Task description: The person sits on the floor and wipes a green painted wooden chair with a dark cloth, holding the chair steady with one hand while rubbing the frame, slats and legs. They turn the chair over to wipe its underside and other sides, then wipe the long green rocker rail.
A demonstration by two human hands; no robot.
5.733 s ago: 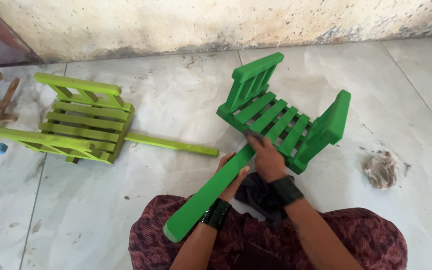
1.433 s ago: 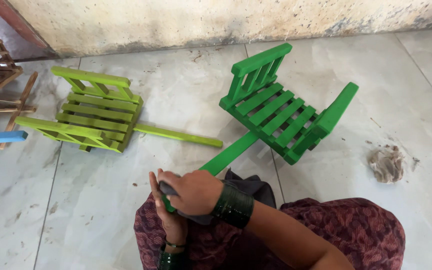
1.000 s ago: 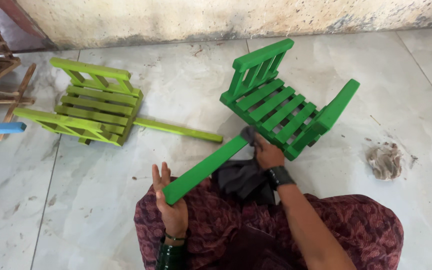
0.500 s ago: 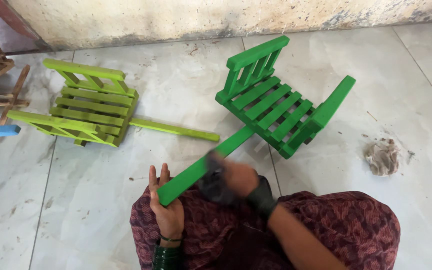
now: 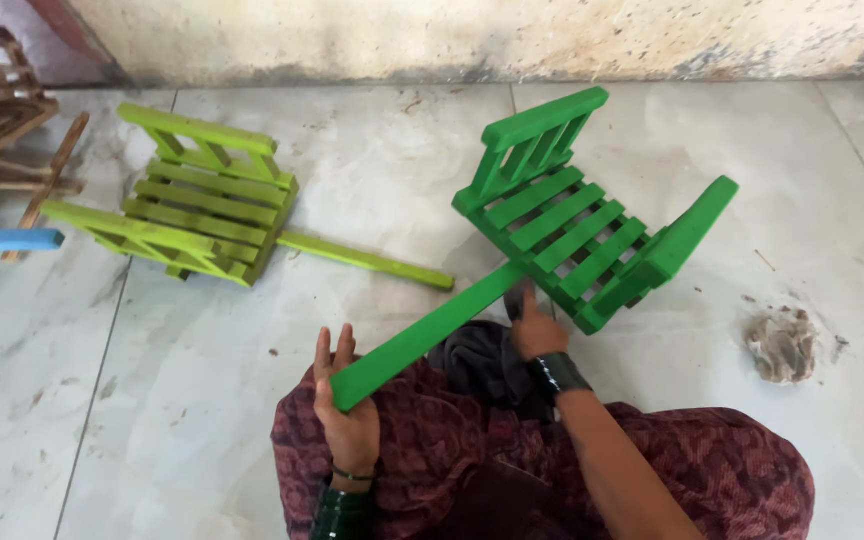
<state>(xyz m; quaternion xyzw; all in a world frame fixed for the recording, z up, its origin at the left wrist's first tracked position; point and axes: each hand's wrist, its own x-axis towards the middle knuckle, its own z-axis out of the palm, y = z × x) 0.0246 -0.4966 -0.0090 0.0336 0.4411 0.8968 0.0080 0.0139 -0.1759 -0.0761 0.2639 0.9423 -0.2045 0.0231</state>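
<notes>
Pale marble-look floor tiles (image 5: 372, 180) run to a stained plaster wall (image 5: 452, 35) at the far edge. Person sits on the floor, patterned maroon cloth over the lap (image 5: 512, 460). Dark green slatted wooden frame (image 5: 577, 225) sits tilted on the tiles just ahead of the knees, its long green handle bar (image 5: 422, 340) running back toward the lap. Left hand (image 5: 347, 415) supports the bar's free end, palm under it, fingers spread upward, not clenched. Right hand (image 5: 535, 335) is at the frame's near corner where the bar joins, pressing a dark rag (image 5: 482, 365); whether it's gripping the rag or just pushing can't be told. Judgement: painted wood, rigid, light enough for one hand, finish likely slick, slats thin, so take it by the bar or the thick end rail, not a slat. Lighter lime-green frame (image 5: 202, 205) of the same kind lies to the left, well apart. Bare wood pieces (image 5: 2, 120) and a blue bar (image 5: 2, 240) at far left; frayed tan wad (image 5: 780, 345) at right.
</notes>
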